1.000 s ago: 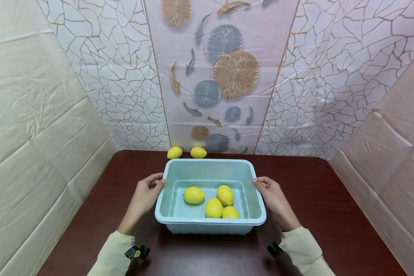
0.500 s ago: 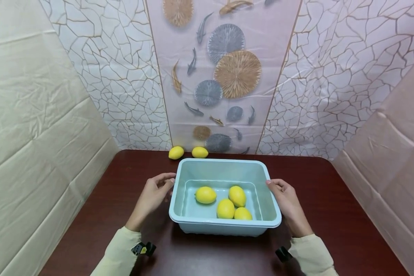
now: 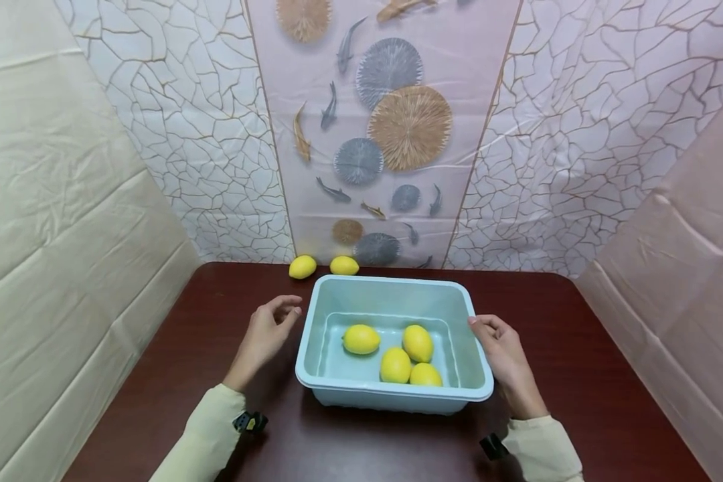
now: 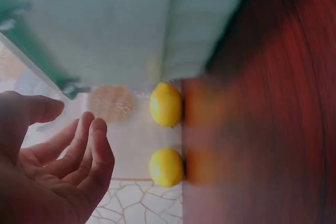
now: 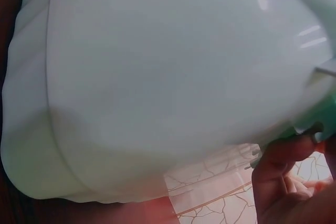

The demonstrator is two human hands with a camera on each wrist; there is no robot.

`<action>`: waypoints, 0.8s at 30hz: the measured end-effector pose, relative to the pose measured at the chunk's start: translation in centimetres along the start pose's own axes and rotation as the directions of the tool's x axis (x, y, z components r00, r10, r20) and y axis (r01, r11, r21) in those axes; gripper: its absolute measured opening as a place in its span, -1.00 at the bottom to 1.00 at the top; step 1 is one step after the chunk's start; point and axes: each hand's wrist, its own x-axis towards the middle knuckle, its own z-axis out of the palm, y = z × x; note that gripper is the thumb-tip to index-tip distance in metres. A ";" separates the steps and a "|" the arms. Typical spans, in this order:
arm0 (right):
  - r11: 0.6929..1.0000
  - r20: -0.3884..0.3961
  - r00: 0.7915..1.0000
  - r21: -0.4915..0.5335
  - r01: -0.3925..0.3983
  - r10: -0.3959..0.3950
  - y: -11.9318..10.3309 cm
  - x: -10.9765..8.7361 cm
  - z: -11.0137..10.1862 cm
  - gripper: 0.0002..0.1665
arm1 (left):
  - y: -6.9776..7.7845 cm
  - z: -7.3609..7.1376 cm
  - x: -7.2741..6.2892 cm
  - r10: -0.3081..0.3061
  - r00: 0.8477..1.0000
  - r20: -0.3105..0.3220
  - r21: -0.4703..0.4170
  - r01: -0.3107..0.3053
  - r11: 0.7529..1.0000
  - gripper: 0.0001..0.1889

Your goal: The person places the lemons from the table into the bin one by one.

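Note:
A light blue plastic basin (image 3: 394,386) stands on the dark red-brown table, with several yellow lemons (image 3: 361,339) on its floor. My right hand (image 3: 506,358) holds the basin's right rim; in the right wrist view a bent finger (image 5: 286,150) lies under that rim. Off the left side, my left hand (image 3: 265,338) hovers a short gap from the rim, thumb and fingers loosely bent and apart. The left wrist view has nothing between the thumb (image 4: 44,108) and the fingers. The basin's outer wall (image 5: 157,77) fills most of the right wrist view.
Two more lemons lie behind the basin at the table's back edge, one on the left (image 3: 302,267) and one on the right (image 3: 344,265). A patterned cloth (image 3: 373,154) hangs behind the table (image 3: 385,448). Beige cloth walls (image 3: 66,234) flank both sides.
The basin has shifted to the right with the lemons inside it, both hands following. My left hand has since come away from the left rim; the right hand still holds its side.

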 end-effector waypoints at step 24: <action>0.998 0.004 0.999 0.040 -0.041 0.041 0.3 -0.2 0.3 -0.45 | -4.3 1.7 7.9 -0.005 0.995 -0.103 0.192 0.025 0.981 -0.40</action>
